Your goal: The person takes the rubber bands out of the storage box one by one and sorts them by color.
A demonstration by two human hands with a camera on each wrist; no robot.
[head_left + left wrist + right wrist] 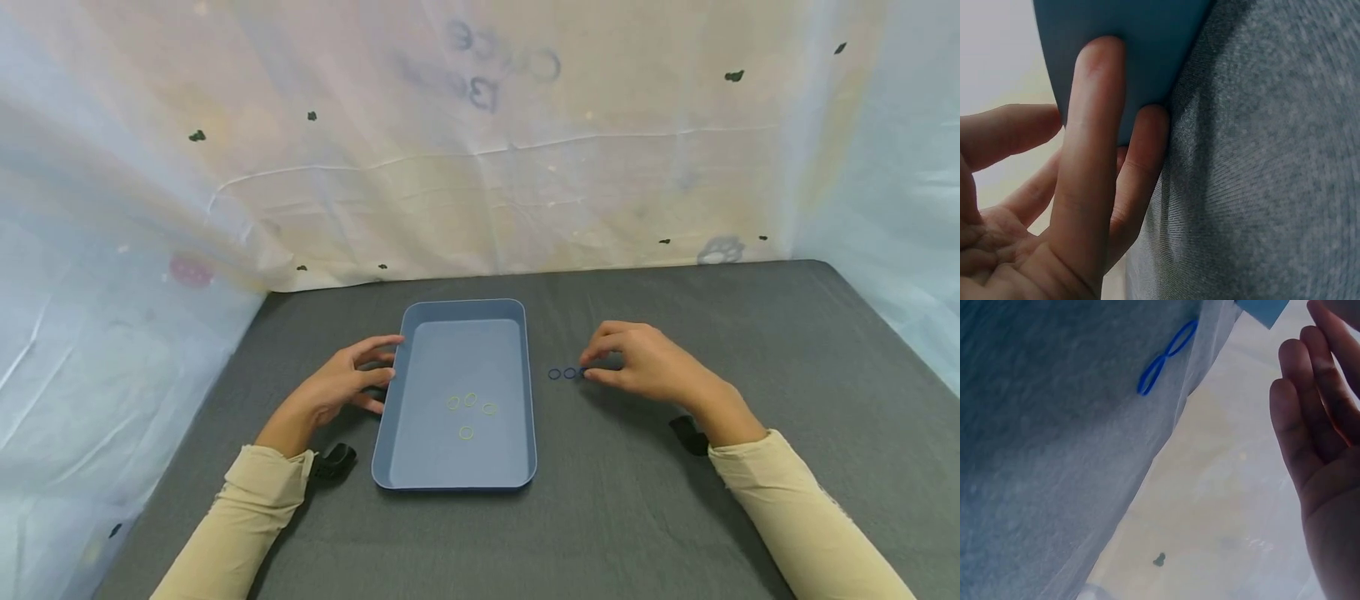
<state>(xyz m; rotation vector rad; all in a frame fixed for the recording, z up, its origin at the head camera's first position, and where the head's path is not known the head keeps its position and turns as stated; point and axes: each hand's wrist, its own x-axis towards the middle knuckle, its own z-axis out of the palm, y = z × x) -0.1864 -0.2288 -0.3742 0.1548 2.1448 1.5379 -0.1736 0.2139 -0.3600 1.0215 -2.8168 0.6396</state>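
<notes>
A shallow blue-grey tray (465,308) lies on the table, with several thin yellow-green rings (467,433) on its floor. My left hand (341,383) is at the tray's left side; in the left wrist view its fairly straight fingers (1094,125) touch the tray's outer wall (1141,56). Right of the tray, three thin blue rings (554,374) lie in a row. My right hand (637,360) is over the right end of that row, its fingertips partly covering the last ring. In the right wrist view, two blue rings (1152,375) show apart from its extended fingers (1294,419).
Dark grey cloth covers the table (615,517). A pale printed curtain (480,208) hangs behind the table's back edge, and pale sheeting (112,333) hangs at the sides. Black devices (335,461) sit at both wrists.
</notes>
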